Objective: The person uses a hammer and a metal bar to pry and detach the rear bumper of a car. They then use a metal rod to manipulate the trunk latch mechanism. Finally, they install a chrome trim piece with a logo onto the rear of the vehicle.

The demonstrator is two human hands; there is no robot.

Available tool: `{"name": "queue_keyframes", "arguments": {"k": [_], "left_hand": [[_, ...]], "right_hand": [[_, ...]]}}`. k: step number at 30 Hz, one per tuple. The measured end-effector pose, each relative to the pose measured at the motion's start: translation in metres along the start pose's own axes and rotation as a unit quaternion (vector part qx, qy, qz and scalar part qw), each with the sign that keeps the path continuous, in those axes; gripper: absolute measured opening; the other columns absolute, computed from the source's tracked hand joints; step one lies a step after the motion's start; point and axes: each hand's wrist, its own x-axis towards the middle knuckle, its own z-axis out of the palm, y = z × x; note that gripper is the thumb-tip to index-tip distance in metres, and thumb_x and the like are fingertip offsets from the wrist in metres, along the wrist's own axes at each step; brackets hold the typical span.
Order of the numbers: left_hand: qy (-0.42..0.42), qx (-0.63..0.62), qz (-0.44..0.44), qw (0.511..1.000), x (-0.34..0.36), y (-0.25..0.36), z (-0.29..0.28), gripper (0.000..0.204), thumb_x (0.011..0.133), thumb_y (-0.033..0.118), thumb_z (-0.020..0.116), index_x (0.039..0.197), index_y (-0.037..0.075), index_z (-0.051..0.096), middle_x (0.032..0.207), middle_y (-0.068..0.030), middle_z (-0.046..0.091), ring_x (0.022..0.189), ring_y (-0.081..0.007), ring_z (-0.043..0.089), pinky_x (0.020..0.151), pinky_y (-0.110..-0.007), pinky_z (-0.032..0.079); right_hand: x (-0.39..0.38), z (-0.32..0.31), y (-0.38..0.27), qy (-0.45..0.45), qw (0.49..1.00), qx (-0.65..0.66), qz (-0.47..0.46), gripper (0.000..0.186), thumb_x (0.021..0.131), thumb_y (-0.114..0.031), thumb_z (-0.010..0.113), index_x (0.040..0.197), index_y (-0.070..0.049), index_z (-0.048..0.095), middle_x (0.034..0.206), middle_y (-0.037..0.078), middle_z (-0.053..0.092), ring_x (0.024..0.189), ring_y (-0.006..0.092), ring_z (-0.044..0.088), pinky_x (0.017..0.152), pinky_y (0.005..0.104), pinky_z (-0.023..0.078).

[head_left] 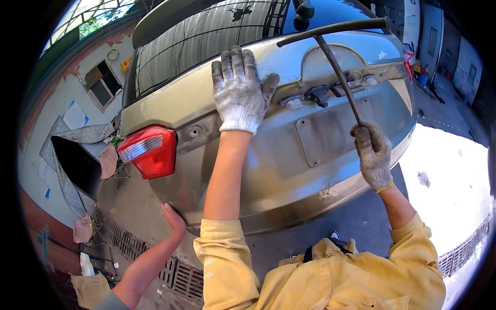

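Nearest, both yellow-sleeved forearms reach up and away from the body. The right hand, in a worn grey knit glove, is clamped around the lower end of a long dark metal T-shaped bar, whose crosspiece lies above the tailgate's handle recess. The left hand, gloved too, presses flat with fingers spread on the gold-coloured car tailgate. A co-worker's bare hand braces the tailgate's lower left corner, below the red tail lamp.
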Motion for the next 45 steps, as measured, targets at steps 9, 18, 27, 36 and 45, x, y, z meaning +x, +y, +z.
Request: {"name": "queue_keyframes", "arguments": {"k": [9,18,27,36,45], "left_hand": [[0.017,0.067,-0.054,0.996,-0.069,-0.049,-0.031,0.077,0.094,0.053,0.063,0.145,-0.003,0.048,0.151,-0.0257,0.048,0.141,-0.0432,0.044,0.119,-0.058,0.031],[0.024,0.066,-0.068,0.995,-0.069,-0.048,-0.029,0.076,0.095,0.053,0.062,0.146,-0.003,0.047,0.151,-0.0252,0.048,0.14,-0.0441,0.044,0.117,-0.059,0.031],[0.013,0.083,-0.08,0.993,-0.068,-0.045,-0.027,0.077,0.096,0.056,0.057,0.145,-0.003,0.049,0.151,-0.0252,0.048,0.141,-0.0439,0.042,0.119,-0.061,0.028],[0.014,0.094,-0.086,0.992,-0.068,-0.044,-0.025,0.076,0.097,0.056,0.056,0.145,-0.003,0.049,0.151,-0.0252,0.048,0.142,-0.0436,0.042,0.12,-0.061,0.027],[0.035,0.09,-0.085,0.992,-0.067,-0.044,-0.021,0.075,0.098,0.055,0.056,0.147,-0.001,0.046,0.152,-0.0243,0.047,0.143,-0.0426,0.041,0.119,-0.06,0.028]], "right_hand": [[0.012,0.013,-0.01,-0.097,0.972,-0.134,-0.169,0.016,0.102,-0.015,0.065,0.108,0.0,0.065,0.075,0.015,0.066,0.062,0.0306,0.066,0.059,0.0351,0.051],[0.008,0.004,-0.01,-0.063,0.972,-0.161,-0.159,0.013,0.1,-0.013,0.064,0.106,-0.001,0.064,0.077,0.019,0.066,0.064,0.0381,0.066,0.058,0.0378,0.051],[0.004,0.007,-0.022,-0.052,0.977,-0.128,-0.165,0.013,0.101,-0.014,0.063,0.102,-0.001,0.064,0.076,0.018,0.065,0.065,0.038,0.066,0.058,0.0395,0.051],[0.022,0.007,-0.031,-0.05,0.97,-0.115,-0.208,0.009,0.099,-0.009,0.063,0.106,-0.003,0.064,0.076,0.019,0.065,0.066,0.0391,0.066,0.058,0.0404,0.051],[0.026,0.012,-0.015,-0.054,0.96,-0.166,-0.217,0.007,0.099,-0.009,0.065,0.102,-0.004,0.064,0.073,0.023,0.061,0.066,0.0436,0.064,0.057,0.0441,0.048]]}}
